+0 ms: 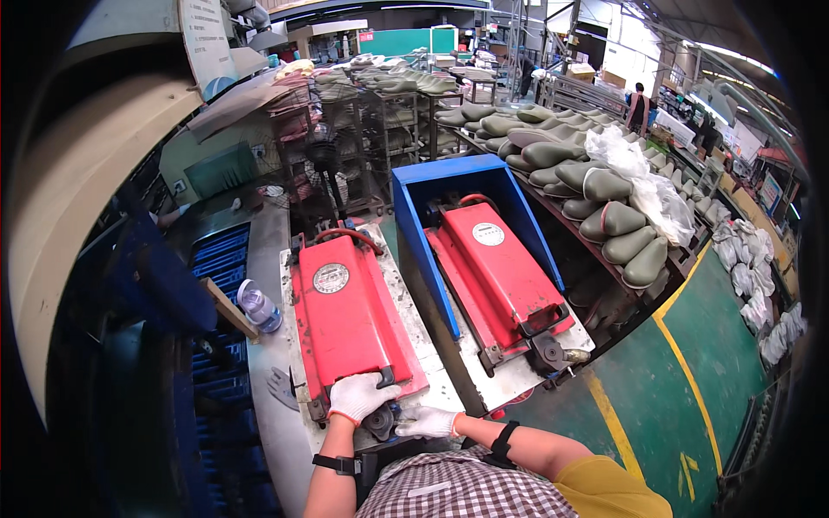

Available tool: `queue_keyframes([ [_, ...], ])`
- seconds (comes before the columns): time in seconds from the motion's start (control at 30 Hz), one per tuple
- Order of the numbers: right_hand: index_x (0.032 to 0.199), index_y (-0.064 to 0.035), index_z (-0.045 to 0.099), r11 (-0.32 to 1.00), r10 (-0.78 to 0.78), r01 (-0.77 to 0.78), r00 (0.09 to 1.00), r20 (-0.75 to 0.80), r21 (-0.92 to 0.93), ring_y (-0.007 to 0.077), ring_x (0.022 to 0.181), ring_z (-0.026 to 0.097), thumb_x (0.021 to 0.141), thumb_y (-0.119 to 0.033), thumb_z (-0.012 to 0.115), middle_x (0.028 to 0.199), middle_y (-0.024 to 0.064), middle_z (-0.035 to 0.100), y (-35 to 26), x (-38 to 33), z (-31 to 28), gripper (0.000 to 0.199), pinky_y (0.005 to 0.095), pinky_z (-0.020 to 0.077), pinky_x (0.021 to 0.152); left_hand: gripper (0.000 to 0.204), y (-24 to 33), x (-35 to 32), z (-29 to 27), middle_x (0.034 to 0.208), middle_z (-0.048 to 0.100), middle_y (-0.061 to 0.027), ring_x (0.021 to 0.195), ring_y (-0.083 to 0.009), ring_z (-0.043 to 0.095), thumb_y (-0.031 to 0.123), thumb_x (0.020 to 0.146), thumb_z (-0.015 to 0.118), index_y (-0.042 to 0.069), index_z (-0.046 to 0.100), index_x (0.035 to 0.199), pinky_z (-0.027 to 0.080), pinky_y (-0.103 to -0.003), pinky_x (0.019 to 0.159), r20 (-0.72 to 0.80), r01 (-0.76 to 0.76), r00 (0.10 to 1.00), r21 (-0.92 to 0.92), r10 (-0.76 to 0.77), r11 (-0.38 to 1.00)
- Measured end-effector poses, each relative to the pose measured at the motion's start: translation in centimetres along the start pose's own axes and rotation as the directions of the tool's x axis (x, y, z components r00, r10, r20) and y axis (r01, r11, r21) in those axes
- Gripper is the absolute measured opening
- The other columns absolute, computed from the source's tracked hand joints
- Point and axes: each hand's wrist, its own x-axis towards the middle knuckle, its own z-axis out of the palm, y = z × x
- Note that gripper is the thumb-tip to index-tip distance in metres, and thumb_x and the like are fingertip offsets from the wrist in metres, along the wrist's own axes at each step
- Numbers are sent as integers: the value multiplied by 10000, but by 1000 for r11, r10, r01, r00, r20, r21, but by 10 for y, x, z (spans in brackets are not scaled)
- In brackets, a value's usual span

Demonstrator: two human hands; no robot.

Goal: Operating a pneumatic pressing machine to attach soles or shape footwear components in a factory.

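A red metal machine cover (345, 302) with a round dial plate lies on a white, stained base right in front of me. My left hand (361, 397), in a white knit glove, is closed over the black handle (386, 376) at the cover's near end; only the handle's right end shows. Just below it sits a dark round latch piece (378, 422). My right hand (427, 423), also gloved, is at the right side of this piece, fingers together and pointing left. Whatever those fingers hold is hidden by the glove.
A second red machine (496, 250) stands to the right inside a blue metal guard (449, 173). Green shoe-shaped forms (561, 155) fill a rack beyond it. A bottle (259, 306) stands on the left ledge. A black fan (324, 155) is ahead. One person (638, 110) stands far right.
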Motion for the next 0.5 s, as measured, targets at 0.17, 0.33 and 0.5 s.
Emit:
queue_keyframes([
  [0.17,1427,-47,629,999,-7,6,1000,13,44,114,699,545,1030,-515,682,817,-5,602,9,6,2,616,292,477,610,661,1,-1,0,1079,792,-162,1043,-375,755,754,857,645,154,810,1081,581,-493,899,-17,-11,1000,-5,11,1000],
  [0.33,1382,-65,654,999,6,-7,999,39,45,117,690,545,1032,-528,675,804,-3,599,5,2,0,581,293,474,608,660,0,0,1,1084,793,-159,1048,-371,755,753,857,647,155,810,1084,582,-492,899,-8,-5,1000,5,5,1000],
  [0.5,1267,-70,685,999,20,-22,998,52,28,114,665,529,1034,-536,667,769,-6,575,-2,-3,-3,521,293,462,596,678,-1,0,3,998,793,-181,954,-380,770,745,846,654,115,818,1037,593,-490,843,-68,-36,997,-5,36,999],
])
